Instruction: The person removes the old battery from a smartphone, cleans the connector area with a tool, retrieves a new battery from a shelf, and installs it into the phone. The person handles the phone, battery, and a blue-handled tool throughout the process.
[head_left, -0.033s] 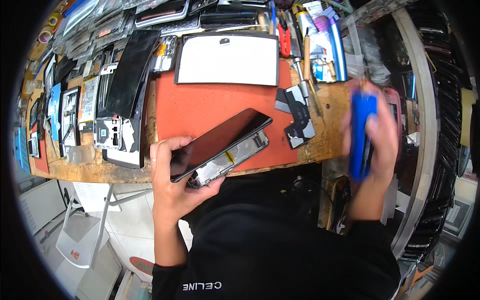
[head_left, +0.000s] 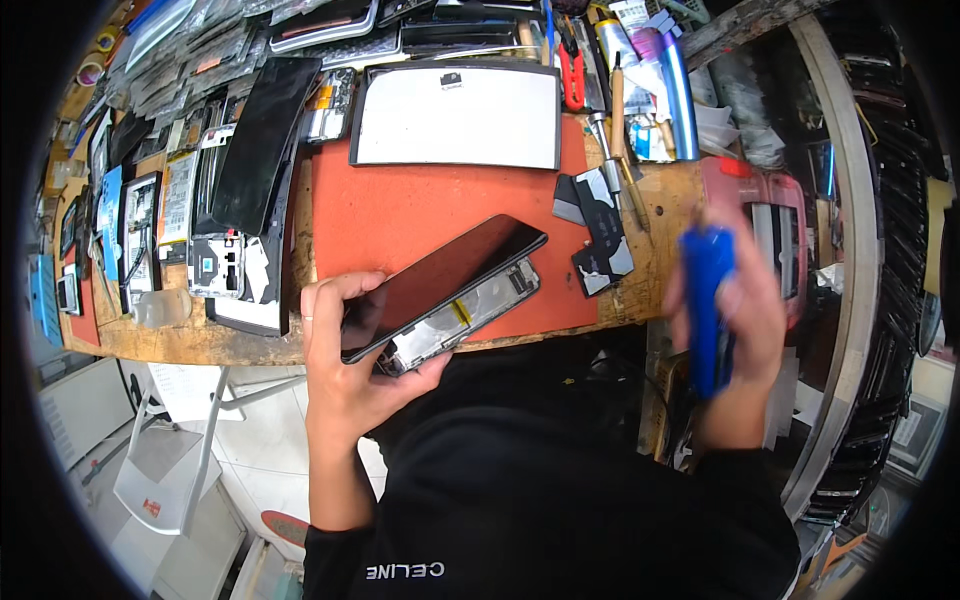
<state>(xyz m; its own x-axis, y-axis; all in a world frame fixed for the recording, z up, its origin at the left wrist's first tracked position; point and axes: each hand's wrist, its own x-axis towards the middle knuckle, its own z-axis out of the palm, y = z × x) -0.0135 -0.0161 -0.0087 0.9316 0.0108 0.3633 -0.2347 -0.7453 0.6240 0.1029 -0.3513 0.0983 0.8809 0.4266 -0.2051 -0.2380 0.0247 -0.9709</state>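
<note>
One opened phone point(head_left: 440, 292) is gripped in the left hand point(head_left: 338, 350) at the near edge of the orange mat point(head_left: 400, 215); the right hand point(head_left: 752, 325), right of the mat, clasps a blue tool point(head_left: 707, 310), blurred.

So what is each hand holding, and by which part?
The left hand: opened, black-screened rectangular phone, by its left end. The right hand: blurred blue oblong object, around its middle.

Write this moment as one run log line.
left hand: holds phone body, black screen angled over it | right hand: holds blue object, blurred | wooden bench: red mat
</note>
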